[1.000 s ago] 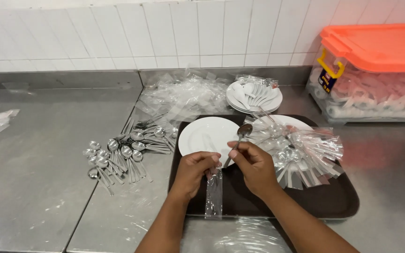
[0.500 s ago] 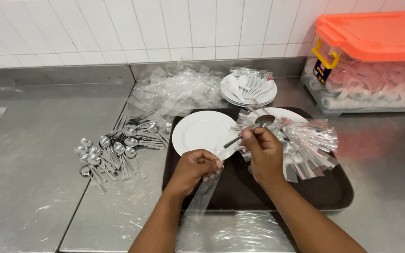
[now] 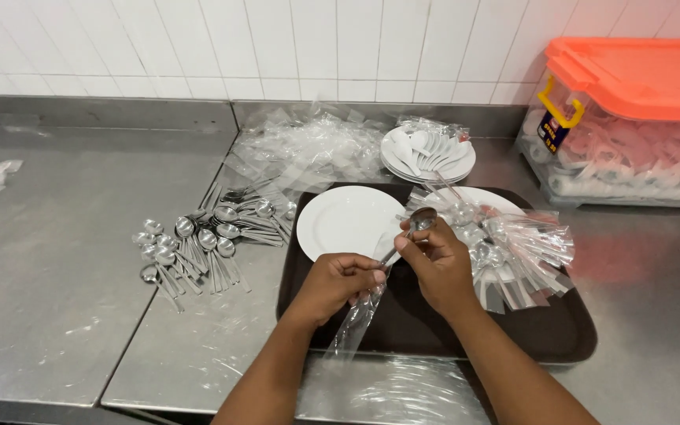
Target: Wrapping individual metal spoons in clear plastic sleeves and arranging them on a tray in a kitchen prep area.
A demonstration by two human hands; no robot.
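My right hand grips a metal spoon by its handle, bowl pointing up and away. My left hand pinches the clear plastic sleeve that hangs down from the spoon's handle end. Both hands hover over the dark brown tray. An empty white plate lies on the tray just beyond my left hand. To the right, a second plate carries a heap of spoons in clear wrappers.
Bare spoons lie in a loose group on the steel counter to the left. Empty clear wrappers pile up by the tiled wall. A stack of white plates stands behind the tray. An orange-lidded clear bin sits far right.
My right hand has pulled the spoon up and out of the plastic sleeve, while my left hand keeps hold of the sleeve, which now hangs loose below.
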